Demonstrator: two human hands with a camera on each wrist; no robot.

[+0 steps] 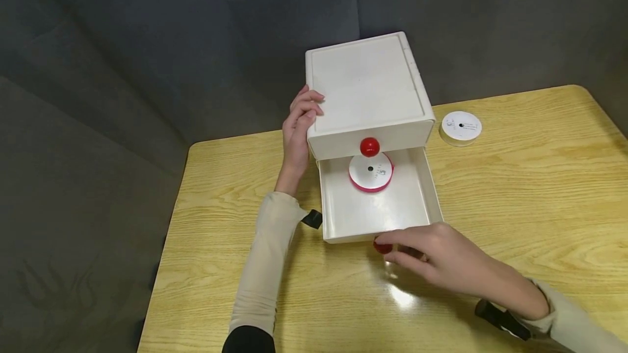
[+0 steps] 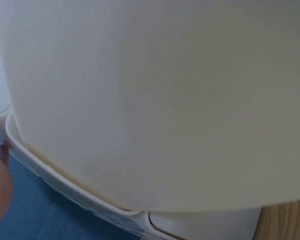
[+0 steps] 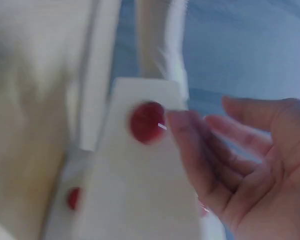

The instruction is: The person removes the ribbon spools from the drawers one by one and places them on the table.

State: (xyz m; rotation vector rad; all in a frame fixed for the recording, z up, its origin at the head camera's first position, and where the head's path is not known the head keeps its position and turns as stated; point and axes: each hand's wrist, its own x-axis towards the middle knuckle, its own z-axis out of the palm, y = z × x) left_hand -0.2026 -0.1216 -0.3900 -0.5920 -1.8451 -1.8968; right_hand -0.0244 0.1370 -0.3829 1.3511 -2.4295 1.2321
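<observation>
A white two-drawer box (image 1: 365, 86) stands on the table, its lower drawer (image 1: 343, 217) pulled out. My left hand (image 1: 298, 129) holds the box by its left side, fingers bent over the top edge. In that wrist view, the box's pale wall (image 2: 155, 105) fills most of the frame. My right hand (image 1: 441, 257) is at the lower drawer's red knob (image 1: 382, 246). The right wrist view shows an index fingertip beside the red knob (image 3: 147, 123), with the thumb apart from it. Inside the drawer, toward its back, lies a spool of pink ribbon (image 1: 371, 172).
A spool of cream ribbon (image 1: 461, 128) lies on the wooden table (image 1: 530, 189), right of the box. The upper drawer is closed and has its own red knob (image 1: 370, 147). A dark cloth (image 1: 235, 42) hangs behind the table.
</observation>
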